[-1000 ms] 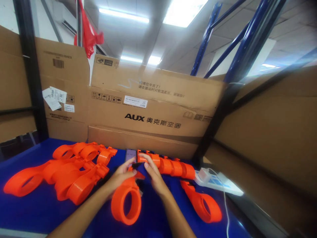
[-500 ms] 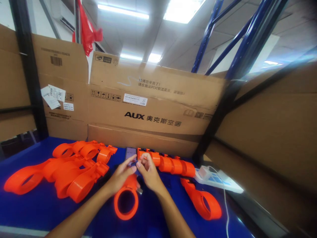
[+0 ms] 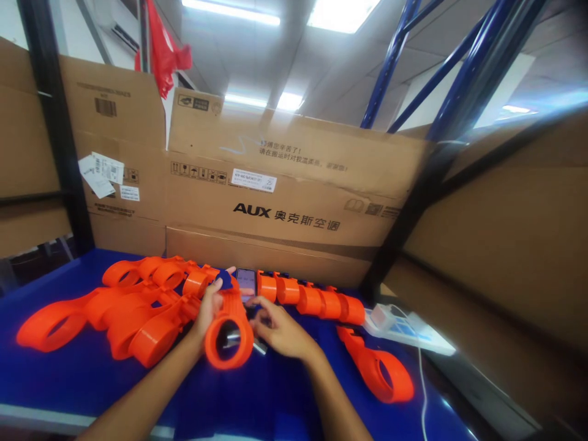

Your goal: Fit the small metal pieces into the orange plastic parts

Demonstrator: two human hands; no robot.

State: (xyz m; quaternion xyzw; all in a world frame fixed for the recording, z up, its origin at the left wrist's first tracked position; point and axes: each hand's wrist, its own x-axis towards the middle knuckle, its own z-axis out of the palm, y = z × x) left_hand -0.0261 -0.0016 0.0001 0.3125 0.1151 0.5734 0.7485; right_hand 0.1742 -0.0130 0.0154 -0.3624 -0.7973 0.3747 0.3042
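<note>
Orange ring part (image 3: 228, 334) is clamped upright by left hand (image 3: 207, 306) fingers at bench (image 3: 68, 380) centre, right hand (image 3: 275, 327) fingers pinched on metal piece (image 3: 257, 346) at 3 o'clock; slip risk if grip loosens.

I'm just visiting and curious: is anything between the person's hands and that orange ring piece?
Nothing visible. The left hand already grips the orange ring piece by its neck, and the right hand lies right beside it, fingers at a small metal part by the ring.
</note>
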